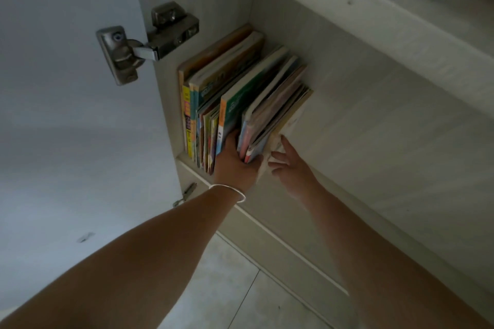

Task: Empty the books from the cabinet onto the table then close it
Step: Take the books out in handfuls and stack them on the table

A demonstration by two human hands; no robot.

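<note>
A row of colourful books (240,93) stands upright against the left wall of the open cabinet (361,120). My left hand (234,163), with a thin bracelet at the wrist, reaches into the row, its fingers pushed between a green book and a leaning bundle of thin books (270,117), thumb under the bundle's front edge. My right hand (290,165) is beside that bundle on its right, fingers spread, touching the outermost pale cover. The fingertips of my left hand are hidden among the books.
The white cabinet door (66,115) stands open at the left on a metal hinge (144,43). A shelf (374,8) above carries clear plastic items. Pale floor tiles (227,288) lie below the cabinet's front edge.
</note>
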